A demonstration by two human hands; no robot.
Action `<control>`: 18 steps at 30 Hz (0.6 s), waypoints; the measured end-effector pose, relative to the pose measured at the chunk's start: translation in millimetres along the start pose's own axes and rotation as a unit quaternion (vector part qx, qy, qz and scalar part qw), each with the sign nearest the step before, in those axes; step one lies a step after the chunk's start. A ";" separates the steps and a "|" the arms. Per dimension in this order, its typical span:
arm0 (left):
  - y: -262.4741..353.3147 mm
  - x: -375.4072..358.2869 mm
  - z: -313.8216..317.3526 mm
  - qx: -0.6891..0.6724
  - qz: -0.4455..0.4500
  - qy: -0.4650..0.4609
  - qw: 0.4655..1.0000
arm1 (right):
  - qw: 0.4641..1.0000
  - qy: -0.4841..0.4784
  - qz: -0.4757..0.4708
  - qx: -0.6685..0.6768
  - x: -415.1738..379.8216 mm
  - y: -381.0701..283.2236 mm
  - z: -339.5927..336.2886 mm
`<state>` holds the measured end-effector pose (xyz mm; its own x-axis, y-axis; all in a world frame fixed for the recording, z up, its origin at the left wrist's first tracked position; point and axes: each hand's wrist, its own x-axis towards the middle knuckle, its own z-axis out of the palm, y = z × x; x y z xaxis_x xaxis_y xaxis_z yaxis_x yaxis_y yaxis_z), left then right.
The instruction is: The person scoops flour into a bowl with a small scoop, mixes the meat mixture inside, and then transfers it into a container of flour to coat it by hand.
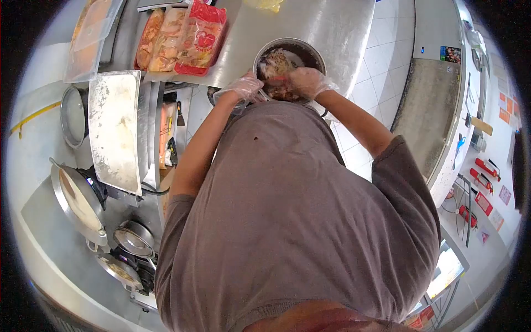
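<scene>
A round metal pot [322, 57] stands at the near edge of the steel table. Inside it lies a food mixture [278, 62], part pale and grainy, part dark reddish brown. My left hand [247, 87], in a clear plastic glove, is closed at the pot's left rim and seems to grip it. Also gloved, my right hand [307, 82] reaches over the right rim into the pot, against the mixture. Motion smears its fingers, so their grip does not show. A small red patch is visible beside them.
Packs of raw meat [176, 41] in red trays lie on the steel table [246, 33] at left. A yellow plastic bag [264, 4] lies at the far edge. Large pans [77, 202] sit on the left. A long counter [428, 110] runs along the right.
</scene>
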<state>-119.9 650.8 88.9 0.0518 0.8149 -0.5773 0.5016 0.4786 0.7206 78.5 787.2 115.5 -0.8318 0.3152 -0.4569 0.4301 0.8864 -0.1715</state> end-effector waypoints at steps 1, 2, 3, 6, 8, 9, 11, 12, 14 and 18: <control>-21.7 14.0 4.5 0.091 0.060 -0.014 0.994 | 1.000 0.007 0.016 -0.007 4.3 -0.5 0.6; -42.2 27.0 9.8 0.180 0.119 -0.026 0.976 | 0.999 0.015 0.031 -0.014 7.5 -1.8 0.6; -60.6 37.6 17.6 0.254 0.171 0.003 0.952 | 0.997 0.043 0.059 0.001 7.1 -4.5 -5.3; -80.5 49.1 29.7 0.350 0.231 0.034 0.907 | 0.995 0.067 0.077 0.025 -1.8 -13.4 -13.5; -63.5 43.6 22.8 0.261 0.152 -0.025 0.953 | 1.000 0.009 0.007 0.014 -6.3 -15.1 10.4; -61.8 41.8 22.9 0.262 0.163 0.014 0.951 | 1.000 -0.018 -0.005 0.016 -3.5 -13.4 7.3; -60.2 37.2 24.9 0.261 0.170 0.052 0.949 | 0.999 -0.044 -0.006 0.021 3.2 -7.8 0.6; -58.9 35.5 25.1 0.262 0.167 0.051 0.949 | 0.999 -0.042 0.006 0.023 4.7 -6.1 -5.0; -53.8 33.2 20.5 0.233 0.125 0.027 0.964 | 0.996 0.025 0.077 0.024 8.9 -4.1 -29.8; -47.3 28.3 27.3 0.169 0.068 0.100 0.978 | 0.995 -0.052 -0.073 -0.053 6.7 -7.4 -4.6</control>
<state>-118.6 642.3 27.9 -0.0154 0.9273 -0.3739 0.7607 0.2536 0.5975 68.1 784.3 117.8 -0.8392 0.1494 -0.5229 0.2643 0.9524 -0.1522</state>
